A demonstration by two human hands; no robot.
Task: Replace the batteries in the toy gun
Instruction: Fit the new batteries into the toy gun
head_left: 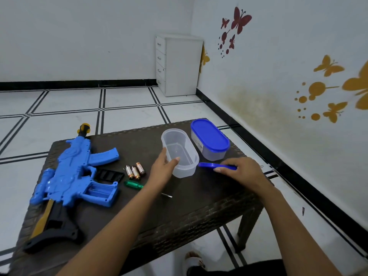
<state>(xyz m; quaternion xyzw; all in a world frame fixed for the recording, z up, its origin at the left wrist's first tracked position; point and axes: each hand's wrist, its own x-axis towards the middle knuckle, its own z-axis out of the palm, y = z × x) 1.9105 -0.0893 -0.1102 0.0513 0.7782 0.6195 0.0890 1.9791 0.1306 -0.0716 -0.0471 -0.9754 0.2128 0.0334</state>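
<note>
Hands on open clear tub and blue lid; labels unreadable.

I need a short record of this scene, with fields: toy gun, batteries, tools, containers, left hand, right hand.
toy gun: blue, lying on the table, battery compartment open
battery cover: black, off, beside the gun
batteries: three, loose on the table
screwdriver: green handle, lying near the batteries
open container: clear, looks empty
closed container: blue lid on
left hand: grips the open container's rim
right hand: holds the loose blue lid
</note>
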